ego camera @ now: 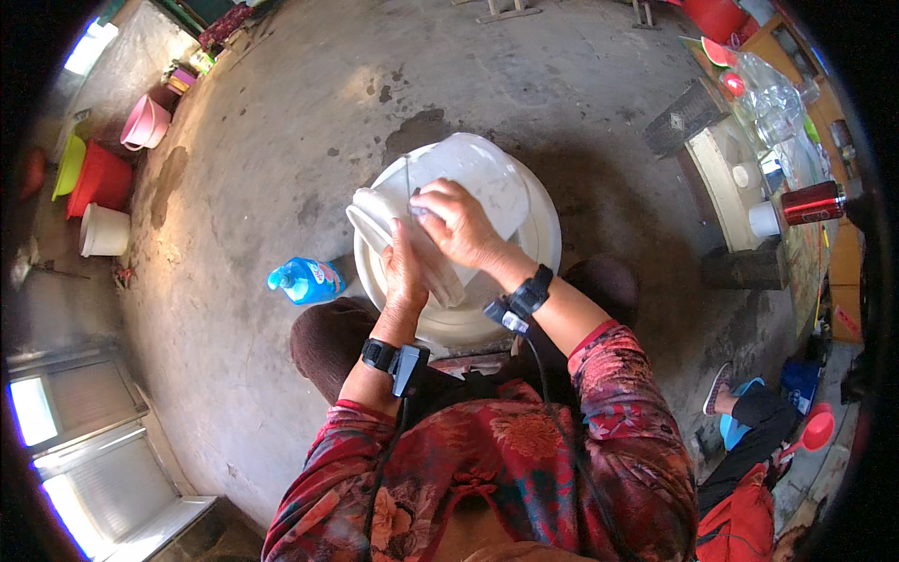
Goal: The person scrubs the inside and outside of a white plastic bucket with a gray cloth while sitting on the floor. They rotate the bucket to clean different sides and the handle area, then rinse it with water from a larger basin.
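My left hand (404,277) grips a white translucent plastic container (442,270), tilted on its side above a wide white basin (544,218). Pinched in the fingers of my right hand (460,225) is a small greyish scrubber (418,209), held at the container's side; its exact kind is unclear. Behind both hands, a larger translucent plastic piece (484,168), possibly a lid or a box, leans across the basin's far rim. My hands and the container hide much of the basin's inside. A blue detergent bottle (309,281) stands on the floor left of the basin.
Along the left wall stand a pink bucket (146,123), a red tub (102,179) and a white bucket (105,230). To the right is a low table (804,281) bearing a red thermos (815,204). Another person's leg (755,414) shows at lower right.
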Available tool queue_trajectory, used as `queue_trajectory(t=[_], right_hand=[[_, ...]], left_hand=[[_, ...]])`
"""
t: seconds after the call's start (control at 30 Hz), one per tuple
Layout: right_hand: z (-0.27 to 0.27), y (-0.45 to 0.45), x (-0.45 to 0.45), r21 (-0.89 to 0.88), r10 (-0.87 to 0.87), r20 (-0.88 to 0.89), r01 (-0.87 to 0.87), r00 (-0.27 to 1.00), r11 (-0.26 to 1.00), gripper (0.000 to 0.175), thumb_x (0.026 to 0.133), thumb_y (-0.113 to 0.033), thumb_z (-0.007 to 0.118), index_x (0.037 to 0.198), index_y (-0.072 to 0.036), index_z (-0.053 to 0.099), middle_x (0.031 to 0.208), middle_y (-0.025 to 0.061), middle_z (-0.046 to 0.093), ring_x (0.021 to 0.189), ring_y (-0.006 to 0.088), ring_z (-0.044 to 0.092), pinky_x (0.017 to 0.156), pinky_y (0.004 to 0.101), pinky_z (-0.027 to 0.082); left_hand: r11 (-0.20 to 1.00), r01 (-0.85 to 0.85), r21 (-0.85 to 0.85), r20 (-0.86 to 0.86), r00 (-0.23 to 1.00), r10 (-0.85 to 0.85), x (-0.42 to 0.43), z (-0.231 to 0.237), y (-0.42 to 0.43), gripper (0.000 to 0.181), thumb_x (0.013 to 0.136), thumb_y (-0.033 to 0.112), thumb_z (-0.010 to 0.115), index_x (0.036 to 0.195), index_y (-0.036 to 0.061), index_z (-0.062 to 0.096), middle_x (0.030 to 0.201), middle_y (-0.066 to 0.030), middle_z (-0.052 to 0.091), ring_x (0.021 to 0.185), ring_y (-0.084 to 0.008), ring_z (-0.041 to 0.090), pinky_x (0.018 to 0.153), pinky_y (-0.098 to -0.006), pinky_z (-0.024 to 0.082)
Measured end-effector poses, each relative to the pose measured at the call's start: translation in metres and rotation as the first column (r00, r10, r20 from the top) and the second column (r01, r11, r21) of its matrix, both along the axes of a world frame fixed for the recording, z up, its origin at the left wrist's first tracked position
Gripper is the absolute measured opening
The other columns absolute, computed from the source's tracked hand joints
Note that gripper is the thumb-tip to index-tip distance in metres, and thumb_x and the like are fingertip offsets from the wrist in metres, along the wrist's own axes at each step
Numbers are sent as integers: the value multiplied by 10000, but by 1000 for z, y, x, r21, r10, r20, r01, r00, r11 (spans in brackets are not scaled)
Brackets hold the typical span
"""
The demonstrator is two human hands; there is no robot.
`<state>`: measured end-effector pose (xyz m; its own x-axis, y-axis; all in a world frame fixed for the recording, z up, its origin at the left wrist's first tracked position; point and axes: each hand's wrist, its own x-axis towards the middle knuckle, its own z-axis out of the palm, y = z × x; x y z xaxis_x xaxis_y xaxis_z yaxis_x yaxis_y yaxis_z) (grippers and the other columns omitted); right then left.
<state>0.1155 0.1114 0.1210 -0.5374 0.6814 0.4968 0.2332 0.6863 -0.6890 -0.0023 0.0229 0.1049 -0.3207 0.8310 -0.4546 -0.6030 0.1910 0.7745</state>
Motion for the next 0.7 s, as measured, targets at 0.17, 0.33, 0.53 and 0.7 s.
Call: queue_trajectory(t=[0.17, 0.33, 0.53, 0.7], right_hand=[[3, 12, 5, 41, -286, 147, 283, 947, 958, 205, 795, 2, 613, 978, -69, 673, 997, 98, 661, 933, 333, 605, 830, 426, 508], [1, 5, 6, -25, -57, 106, 60, 993, 998, 157, 787, -35, 624, 935, -68, 665, 977, 109, 635, 945, 353, 598, 842, 453, 516], [2, -1, 5, 71, -230, 149, 222, 962, 972, 163, 790, -20, 614, 935, -57, 678, 960, 109, 635, 909, 344, 595, 824, 444, 518], [3, 2, 8, -30, 24, 144, -20, 989, 999, 150, 788, -24, 614, 931, -49, 651, 992, 103, 621, 921, 348, 589, 830, 444, 519]], left_hand=[[994, 46, -99, -159, 985, -61, 6, -1, -6, 551, 1018, 516, 480, 1205, 11, 598, 1058, -66, 635, 961, -172, 595, 856, -339, 498], [995, 55, -85, -71, 996, -61, 3, -3, -5, 560, 1020, 528, 462, 1181, 15, 618, 995, -51, 645, 889, -164, 600, 818, -325, 502], [997, 52, -48, -80, 995, -56, 4, -2, -8, 554, 1023, 528, 457, 1240, 31, 576, 1112, -59, 610, 1002, -170, 555, 893, -333, 468], [976, 112, -188, -96, 987, -131, -1, -3, -5, 586, 1024, 528, 449, 1287, 15, 552, 1175, -79, 612, 1067, -186, 566, 937, -345, 466]])
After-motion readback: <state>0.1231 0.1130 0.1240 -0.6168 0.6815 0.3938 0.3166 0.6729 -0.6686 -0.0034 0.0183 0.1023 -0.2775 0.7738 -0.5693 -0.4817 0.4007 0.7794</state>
